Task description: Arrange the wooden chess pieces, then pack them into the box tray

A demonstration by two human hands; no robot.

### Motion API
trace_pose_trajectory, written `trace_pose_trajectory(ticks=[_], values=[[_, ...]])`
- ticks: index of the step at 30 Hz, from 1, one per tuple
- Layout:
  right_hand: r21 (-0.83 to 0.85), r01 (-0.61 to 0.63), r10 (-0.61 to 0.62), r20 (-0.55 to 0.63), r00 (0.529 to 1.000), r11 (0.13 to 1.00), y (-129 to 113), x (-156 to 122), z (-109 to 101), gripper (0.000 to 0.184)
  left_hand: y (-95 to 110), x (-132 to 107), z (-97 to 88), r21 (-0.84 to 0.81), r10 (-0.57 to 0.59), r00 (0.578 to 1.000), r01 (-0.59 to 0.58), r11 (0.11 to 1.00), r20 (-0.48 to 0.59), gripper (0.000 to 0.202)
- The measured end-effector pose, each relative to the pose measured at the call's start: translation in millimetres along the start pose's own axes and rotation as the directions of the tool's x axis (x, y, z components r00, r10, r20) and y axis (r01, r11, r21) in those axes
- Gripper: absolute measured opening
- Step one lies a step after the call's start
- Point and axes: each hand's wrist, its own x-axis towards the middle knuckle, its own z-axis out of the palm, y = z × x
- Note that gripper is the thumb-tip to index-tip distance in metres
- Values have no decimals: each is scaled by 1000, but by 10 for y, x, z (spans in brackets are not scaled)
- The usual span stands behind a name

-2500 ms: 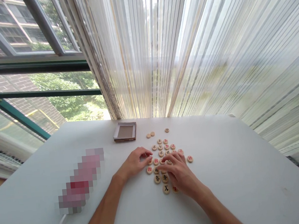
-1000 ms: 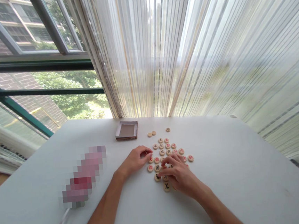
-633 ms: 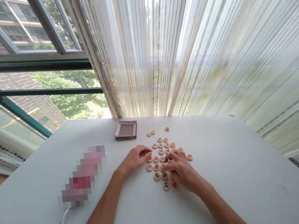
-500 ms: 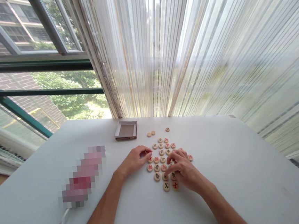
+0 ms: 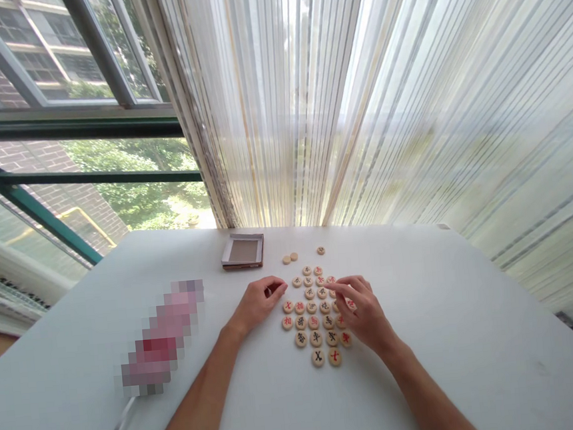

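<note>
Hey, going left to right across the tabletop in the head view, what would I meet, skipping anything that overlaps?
Pixelated pink item, left hand, nearest black-marked piece, right hand.

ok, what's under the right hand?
Partly visible past the edges of the right hand: several round wooden pieces, some with red characters. Anything directly behind the hand is covered, so the number there can't be told.
</note>
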Motion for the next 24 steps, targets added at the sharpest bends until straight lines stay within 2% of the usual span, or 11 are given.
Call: trace_pose_trajectory(ticks=[3, 6, 12, 16, 18, 20, 24], values=[[61, -68, 72, -64, 995, 996, 38, 24, -8, 20, -30, 10, 30, -8, -3, 999, 3, 1000, -37, 32], [169, -199, 218, -97, 971, 965, 81, 32, -46, 16, -43, 6, 62, 2, 3, 997, -3, 1000, -72, 33], [252, -386, 439, -202, 876, 887, 361, 38, -87, 28, -75, 16, 87, 56, 36, 984, -27, 998, -172, 32], [287, -518, 584, -241, 775, 806, 682, 61, -74, 34, -106, 77, 112, 121, 59, 969, -30, 992, -242, 28], [294, -580, 646, -243, 723, 760, 837, 112, -83, 36, -101, 164, 139, 167, 72, 965, -30, 985, -253, 27], [293, -617, 680, -230, 696, 730, 960, 194, -104, 34, -79, 307, 166, 220, 94, 968, -42, 975, -231, 26], [273, -627, 680, -202, 704, 730, 1078, 347, -130, 33, -28, 681, 190, 337, 129, 982, -76, 938, -138, 28]])
